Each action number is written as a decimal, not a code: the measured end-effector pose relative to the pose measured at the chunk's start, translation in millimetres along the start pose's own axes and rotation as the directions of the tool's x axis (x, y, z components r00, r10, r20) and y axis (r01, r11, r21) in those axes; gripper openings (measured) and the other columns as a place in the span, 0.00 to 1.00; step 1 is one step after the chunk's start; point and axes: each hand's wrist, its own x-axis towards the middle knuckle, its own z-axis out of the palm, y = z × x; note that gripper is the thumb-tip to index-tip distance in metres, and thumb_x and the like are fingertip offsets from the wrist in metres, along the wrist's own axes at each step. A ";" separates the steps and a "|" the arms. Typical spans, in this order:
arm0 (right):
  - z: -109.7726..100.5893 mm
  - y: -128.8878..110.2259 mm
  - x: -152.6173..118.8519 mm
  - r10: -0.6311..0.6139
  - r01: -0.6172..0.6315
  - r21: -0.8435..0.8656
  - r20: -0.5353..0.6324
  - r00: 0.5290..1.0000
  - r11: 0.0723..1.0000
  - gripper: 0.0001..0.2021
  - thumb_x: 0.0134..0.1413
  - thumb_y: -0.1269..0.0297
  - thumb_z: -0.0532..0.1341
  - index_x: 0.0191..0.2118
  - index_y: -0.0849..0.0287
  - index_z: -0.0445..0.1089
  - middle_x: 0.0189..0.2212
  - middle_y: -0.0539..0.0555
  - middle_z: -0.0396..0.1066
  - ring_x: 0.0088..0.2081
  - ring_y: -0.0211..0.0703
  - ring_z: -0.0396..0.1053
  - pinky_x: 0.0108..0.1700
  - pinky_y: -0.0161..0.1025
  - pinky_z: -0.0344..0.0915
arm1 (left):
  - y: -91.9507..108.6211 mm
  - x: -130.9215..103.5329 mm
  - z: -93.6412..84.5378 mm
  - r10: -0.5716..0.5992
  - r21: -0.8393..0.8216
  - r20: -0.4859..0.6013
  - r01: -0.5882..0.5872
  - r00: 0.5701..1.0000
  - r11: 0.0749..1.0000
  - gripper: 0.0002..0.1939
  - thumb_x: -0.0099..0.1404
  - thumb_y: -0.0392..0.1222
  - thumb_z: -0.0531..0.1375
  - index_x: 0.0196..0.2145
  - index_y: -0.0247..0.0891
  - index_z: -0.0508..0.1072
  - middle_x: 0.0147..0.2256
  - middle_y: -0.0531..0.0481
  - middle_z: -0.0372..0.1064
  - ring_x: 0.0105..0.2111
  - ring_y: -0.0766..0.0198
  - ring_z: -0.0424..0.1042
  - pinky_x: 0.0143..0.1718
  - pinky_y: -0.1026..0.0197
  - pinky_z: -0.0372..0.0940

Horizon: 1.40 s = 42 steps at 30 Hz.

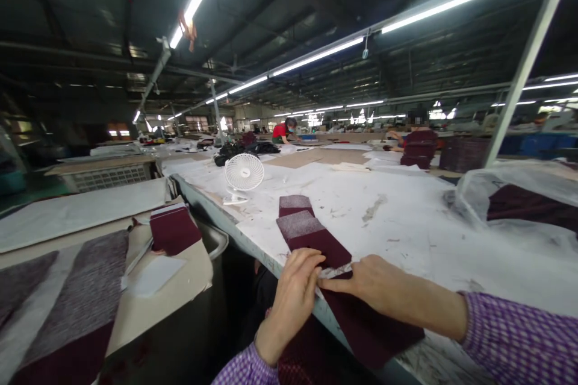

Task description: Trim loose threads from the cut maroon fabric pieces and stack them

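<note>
At the table's near edge, a maroon fabric piece [368,325] lies under my right hand [377,285] and hangs partly over the edge. My right index finger points left along its upper edge, and the other fingers are curled down on the cloth. My left hand [298,282] has its fingers bent together at that same edge, close to the right fingertip. What lies under its fingertips is partly hidden. Just beyond my hands is a stack of maroon pieces [332,246] with a speckled grey band; a smaller similar piece [295,203] sits behind it.
A white clip fan [244,173] stands on the white-covered table [406,228]. To the left, a lower surface holds maroon pieces [174,231], speckled grey strips [85,276] and white card [158,273]. Clear plastic [478,192] wraps maroon cloth at right. A person in red [280,131] works farther back.
</note>
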 end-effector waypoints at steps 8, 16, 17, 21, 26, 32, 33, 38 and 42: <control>18.2 -4.9 -8.7 0.216 -0.213 0.058 -0.057 0.975 0.975 0.25 0.51 0.75 0.55 0.55 0.50 0.59 0.33 0.55 0.70 0.31 0.45 0.67 0.29 0.37 0.54 | -0.5 31.1 22.0 0.000 0.220 0.029 -0.006 1.000 0.975 0.11 0.63 0.33 0.53 0.41 0.38 0.73 0.42 0.45 0.70 0.44 0.55 0.64 0.46 0.48 0.62; 11.7 30.4 -7.9 0.300 -0.430 0.618 0.308 0.903 0.658 0.13 0.44 0.65 0.59 0.40 0.55 0.68 0.31 0.51 0.68 0.35 0.46 0.66 0.38 0.42 0.61 | -7.3 23.6 34.1 -0.156 0.161 0.073 0.142 0.985 0.977 0.07 0.61 0.39 0.58 0.36 0.39 0.75 0.39 0.46 0.71 0.41 0.56 0.67 0.45 0.51 0.62; 11.5 31.4 -7.6 0.299 -0.425 0.636 0.302 0.905 0.644 0.11 0.43 0.66 0.59 0.37 0.56 0.69 0.30 0.51 0.68 0.35 0.45 0.65 0.38 0.41 0.60 | -8.8 23.4 34.2 -0.161 0.159 0.076 0.147 0.984 0.976 0.07 0.60 0.40 0.59 0.37 0.39 0.75 0.39 0.45 0.71 0.41 0.55 0.67 0.45 0.51 0.62; 18.9 40.3 -11.0 0.298 -0.389 0.712 0.257 0.919 0.584 0.10 0.41 0.66 0.60 0.34 0.59 0.70 0.31 0.51 0.68 0.32 0.42 0.64 0.35 0.38 0.59 | -17.6 23.1 37.8 -0.129 0.171 0.096 0.112 0.987 0.979 0.08 0.57 0.41 0.62 0.36 0.39 0.74 0.39 0.46 0.71 0.40 0.55 0.67 0.44 0.53 0.63; 41.6 80.0 -29.3 0.465 -0.473 0.721 0.234 0.854 0.506 0.15 0.41 0.70 0.59 0.40 0.60 0.69 0.32 0.51 0.71 0.34 0.41 0.67 0.34 0.35 0.61 | -23.3 24.8 42.6 -0.081 0.232 0.117 0.052 0.990 0.971 0.08 0.56 0.42 0.61 0.34 0.37 0.73 0.37 0.45 0.70 0.38 0.55 0.67 0.42 0.54 0.62; 75.5 130.3 -73.6 0.756 -0.713 0.554 0.211 0.619 0.430 0.14 0.47 0.72 0.56 0.43 0.61 0.67 0.38 0.56 0.72 0.40 0.43 0.70 0.42 0.38 0.64 | -1.5 35.5 35.0 -0.145 0.412 0.269 0.023 0.952 0.911 0.09 0.59 0.42 0.58 0.36 0.37 0.73 0.36 0.45 0.69 0.40 0.53 0.66 0.42 0.52 0.61; 81.1 135.4 -81.8 0.785 -0.745 0.525 0.212 0.582 0.410 0.14 0.48 0.71 0.55 0.43 0.62 0.67 0.38 0.57 0.72 0.40 0.45 0.70 0.43 0.40 0.64 | 4.4 37.2 34.6 -0.159 0.458 0.287 0.010 0.945 0.889 0.08 0.60 0.40 0.56 0.35 0.37 0.73 0.37 0.44 0.69 0.40 0.53 0.66 0.43 0.52 0.61; 101.1 150.9 -104.9 0.837 -0.807 0.423 0.175 0.519 0.412 0.17 0.51 0.64 0.54 0.47 0.63 0.66 0.40 0.62 0.72 0.39 0.50 0.71 0.44 0.48 0.64 | 19.1 45.0 38.7 -0.193 0.589 0.320 -0.035 0.928 0.807 0.12 0.59 0.29 0.50 0.33 0.32 0.73 0.36 0.41 0.70 0.41 0.52 0.67 0.43 0.52 0.61; 84.1 141.1 -82.6 0.770 -0.695 0.467 0.045 0.636 0.547 0.16 0.56 0.61 0.50 0.45 0.59 0.69 0.45 0.60 0.71 0.40 0.48 0.71 0.44 0.47 0.65 | 0.4 50.9 34.8 -0.333 0.411 0.105 0.264 0.937 0.872 0.10 0.57 0.32 0.53 0.29 0.35 0.74 0.31 0.45 0.73 0.35 0.56 0.70 0.38 0.56 0.62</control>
